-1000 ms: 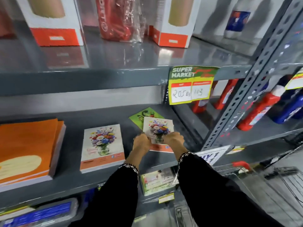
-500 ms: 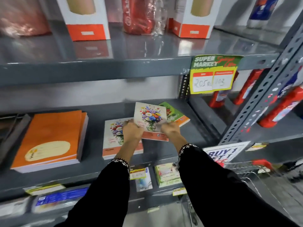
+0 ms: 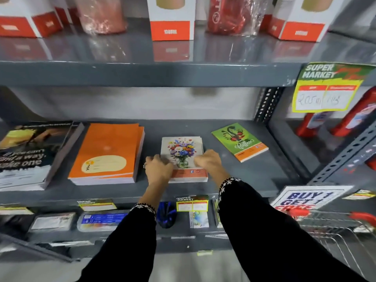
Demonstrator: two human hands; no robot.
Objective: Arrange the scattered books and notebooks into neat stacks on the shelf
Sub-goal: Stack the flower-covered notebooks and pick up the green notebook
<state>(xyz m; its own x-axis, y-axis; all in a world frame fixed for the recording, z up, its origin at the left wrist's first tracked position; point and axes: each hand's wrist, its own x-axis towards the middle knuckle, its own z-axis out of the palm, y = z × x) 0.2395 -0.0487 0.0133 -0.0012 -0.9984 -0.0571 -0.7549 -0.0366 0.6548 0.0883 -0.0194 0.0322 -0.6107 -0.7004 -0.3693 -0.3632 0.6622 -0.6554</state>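
Observation:
A flower notebook [image 3: 182, 148] lies on top of a matching one, forming a small stack in the middle of the grey shelf [image 3: 244, 180]. My left hand [image 3: 157, 168] grips the stack's near left corner and my right hand [image 3: 209, 162] holds its near right edge. A green notebook [image 3: 240, 142] lies alone to the right, turned at an angle. Left of the stack sits a pile of orange notebooks [image 3: 107, 153], and further left a dark book [image 3: 26, 155] with white lettering.
White-and-orange boxes [image 3: 172, 19] and wrapped red items stand on the shelf above. A yellow price tag [image 3: 325, 88] hangs at the right. Red bottles [image 3: 358, 117] fill the neighbouring bay. A wire trolley [image 3: 333, 226] stands at lower right, and stationery lies on the shelf below.
Both hands carried the flower notebook leftward from beside the green one and set it down on the other flower notebook. The view has shifted left as well.

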